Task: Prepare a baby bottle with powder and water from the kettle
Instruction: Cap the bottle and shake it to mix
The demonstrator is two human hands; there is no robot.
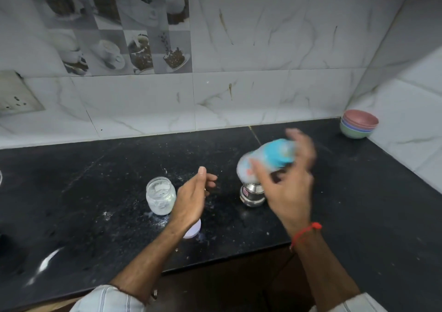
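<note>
My right hand (290,180) grips a baby bottle (267,160) with a blue collar, tilted on its side above the counter; both are motion-blurred. Below the bottle stands a small steel vessel (252,195). My left hand (193,197) hovers over the counter with fingers loosely apart, holding nothing. Just left of that hand is an open glass jar (160,195) of white powder. A pale round lid (192,230) lies partly hidden under my left wrist.
The black stone counter (95,192) carries spilled white powder around the jar. Stacked coloured bowls (358,124) sit in the far right corner. A wall socket (16,95) is at the left. The counter's front edge runs below my forearms.
</note>
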